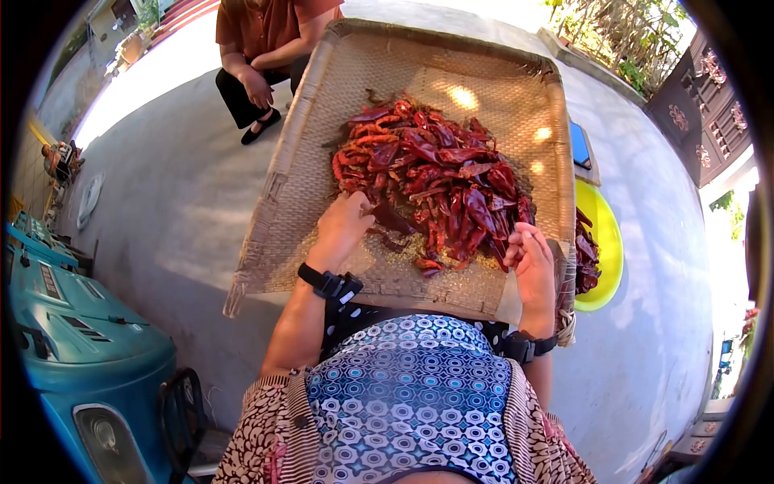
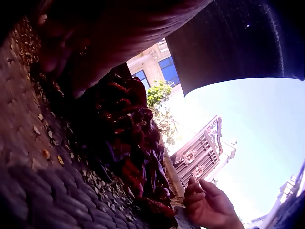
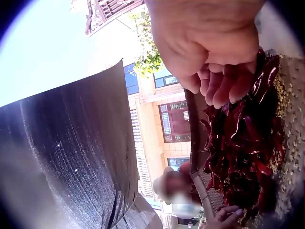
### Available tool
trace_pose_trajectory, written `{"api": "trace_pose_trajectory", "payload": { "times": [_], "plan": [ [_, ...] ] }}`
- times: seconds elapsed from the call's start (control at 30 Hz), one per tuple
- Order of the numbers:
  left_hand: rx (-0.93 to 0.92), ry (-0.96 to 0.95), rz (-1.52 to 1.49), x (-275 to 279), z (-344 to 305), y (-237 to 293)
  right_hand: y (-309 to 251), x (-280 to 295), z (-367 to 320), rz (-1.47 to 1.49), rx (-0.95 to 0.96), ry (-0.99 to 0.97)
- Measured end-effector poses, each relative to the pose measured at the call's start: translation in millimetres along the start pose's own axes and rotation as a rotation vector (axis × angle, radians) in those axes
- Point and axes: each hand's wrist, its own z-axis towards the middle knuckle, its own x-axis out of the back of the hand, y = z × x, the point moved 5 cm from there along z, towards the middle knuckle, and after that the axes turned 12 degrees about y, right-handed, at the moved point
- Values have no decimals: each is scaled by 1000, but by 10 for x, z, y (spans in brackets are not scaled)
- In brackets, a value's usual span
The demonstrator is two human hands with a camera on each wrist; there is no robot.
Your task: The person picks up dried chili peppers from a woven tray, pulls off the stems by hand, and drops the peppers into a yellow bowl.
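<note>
Dried red peppers (image 1: 439, 157) lie heaped on a woven tray (image 1: 302, 194), with loose yellow seeds (image 1: 379, 262) along the heap's near edge. At the heap's left side, my left hand (image 1: 343, 230) has bent fingers against a dark pepper (image 1: 393, 219); whether they pinch it is hidden. My right hand (image 1: 534, 262) hovers by the heap's right edge, palm up in the head view, fingers loosely curled with nothing visible in them. The right wrist view shows those curled fingers (image 3: 224, 88) above the peppers (image 3: 243, 138). Shadow darkens the left hand (image 2: 109, 43) in the left wrist view.
Right of the tray stands a yellow basin (image 1: 606, 242) with more peppers, beside a blue flat object (image 1: 579, 145). Beyond the tray's far left corner a person (image 1: 274, 48) sits. A teal vehicle (image 1: 89, 331) is at the left, near a dark metal-framed chair (image 1: 189, 419).
</note>
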Motion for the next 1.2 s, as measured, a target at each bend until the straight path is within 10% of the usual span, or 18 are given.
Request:
{"api": "trace_pose_trajectory", "payload": {
  "times": [0.7,1.0,1.2],
  "plan": [
    [-220,-38,-172,-13,-36,337,259,-492,-155,-487,-27,-294],
    [148,-720,-1042,-318,-390,938,308,-735,-317,-529,47,-461],
    [255,-671,-905,-372,-334,799,335,-729,-360,-526,-4,-565]
  ]
}}
